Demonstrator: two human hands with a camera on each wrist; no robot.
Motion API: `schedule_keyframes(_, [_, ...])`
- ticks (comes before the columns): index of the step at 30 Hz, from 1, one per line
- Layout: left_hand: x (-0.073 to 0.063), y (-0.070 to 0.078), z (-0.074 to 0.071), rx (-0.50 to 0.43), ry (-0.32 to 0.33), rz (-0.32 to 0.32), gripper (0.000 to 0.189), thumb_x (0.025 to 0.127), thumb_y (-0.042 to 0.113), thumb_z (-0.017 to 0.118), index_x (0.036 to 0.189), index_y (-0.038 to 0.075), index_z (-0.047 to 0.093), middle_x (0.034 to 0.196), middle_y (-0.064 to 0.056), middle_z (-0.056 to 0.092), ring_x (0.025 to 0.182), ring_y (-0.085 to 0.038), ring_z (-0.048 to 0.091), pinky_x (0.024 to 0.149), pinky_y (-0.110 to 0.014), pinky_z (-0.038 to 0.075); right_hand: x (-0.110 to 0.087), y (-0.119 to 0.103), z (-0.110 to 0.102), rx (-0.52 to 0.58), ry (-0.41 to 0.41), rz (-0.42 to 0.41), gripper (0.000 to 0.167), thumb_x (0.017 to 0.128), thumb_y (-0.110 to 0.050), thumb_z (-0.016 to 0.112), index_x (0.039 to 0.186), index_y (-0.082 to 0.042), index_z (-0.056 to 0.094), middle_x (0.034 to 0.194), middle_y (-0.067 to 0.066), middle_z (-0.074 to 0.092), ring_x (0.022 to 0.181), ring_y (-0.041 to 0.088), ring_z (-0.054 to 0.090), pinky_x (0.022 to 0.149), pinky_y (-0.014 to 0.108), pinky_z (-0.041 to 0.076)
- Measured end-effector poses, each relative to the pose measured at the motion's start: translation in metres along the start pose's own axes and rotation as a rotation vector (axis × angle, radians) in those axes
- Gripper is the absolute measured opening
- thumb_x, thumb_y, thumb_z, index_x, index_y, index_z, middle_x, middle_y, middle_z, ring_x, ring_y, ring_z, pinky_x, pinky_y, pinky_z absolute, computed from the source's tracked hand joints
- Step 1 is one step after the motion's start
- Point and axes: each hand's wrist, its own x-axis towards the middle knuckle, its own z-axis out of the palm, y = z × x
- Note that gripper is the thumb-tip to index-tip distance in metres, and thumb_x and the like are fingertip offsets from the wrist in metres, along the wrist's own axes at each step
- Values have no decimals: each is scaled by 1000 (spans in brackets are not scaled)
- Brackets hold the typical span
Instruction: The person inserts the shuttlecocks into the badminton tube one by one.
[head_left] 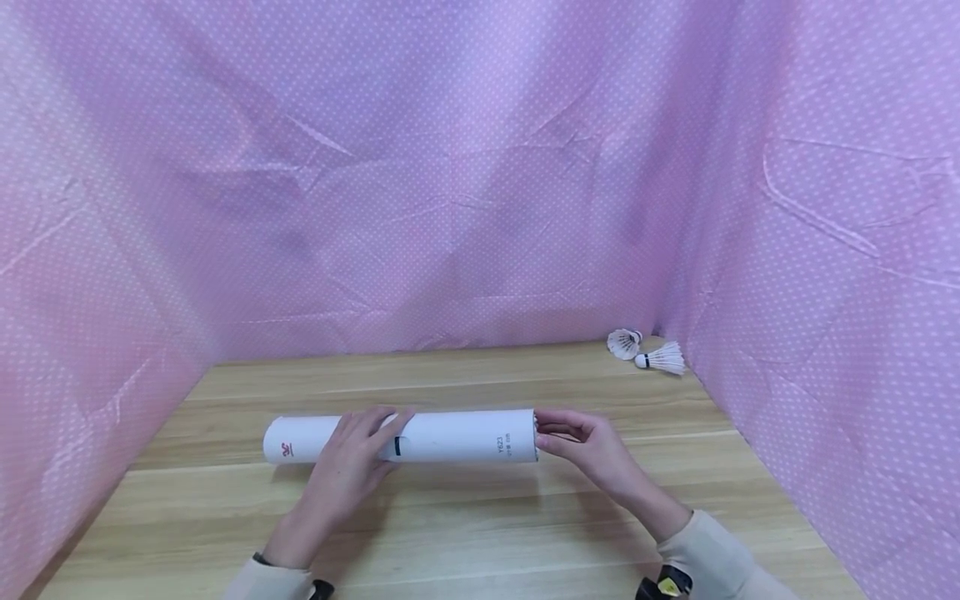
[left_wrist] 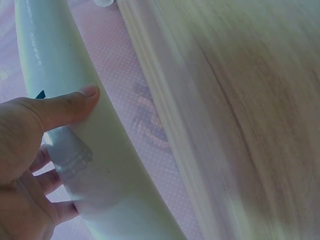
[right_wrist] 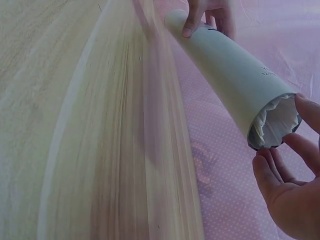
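Observation:
A long white shuttlecock tube [head_left: 465, 435] lies sideways above the table, its shadow falling below it. My left hand [head_left: 352, 458] grips it left of the middle, thumb on the near side and fingers over the top. In the right wrist view, the tube's open end shows a shuttlecock's white feather skirt [right_wrist: 280, 122] just inside the mouth. My right hand [head_left: 592, 450] is at that end, its spread fingertips [right_wrist: 265, 162] touching around the rim, one of them at the opening. The shuttlecock's cork is hidden inside.
Two loose shuttlecocks lie in the back right corner: one [head_left: 623, 343] with its skirt facing forward, another [head_left: 663, 358] on its side. The wooden table [head_left: 450, 533] is enclosed by pink dotted cloth [head_left: 450, 208] at the back and both sides.

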Motion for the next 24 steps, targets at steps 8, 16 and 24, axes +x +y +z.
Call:
schedule_keyframes(8, [0,-1,1,-11,-18,-29,88,66,5,93,145,20,56,131,-12,60,119,-34,57,106,-61,39,1,-1,1,-20,0,2,44,92,-10,74,131,6,62,124,22,66,114,31,64,93,29,54])
schedule_keyframes(16, [-1,-3,2,-17,0,-8,88,65,6,93,144,19,57,129,-12,61,117,-34,58,106,-60,40,-1,-1,-3,-49,41,24,45,90,-11,76,130,4,62,122,21,67,111,29,65,93,29,55])
schedule_keyframes(24, [-2,-6,2,-13,-1,-15,87,64,5,94,142,18,58,129,-13,62,116,-34,59,105,-57,41,-1,3,-26,-154,95,52,46,90,-17,77,130,-1,64,121,15,68,106,18,68,91,27,55])
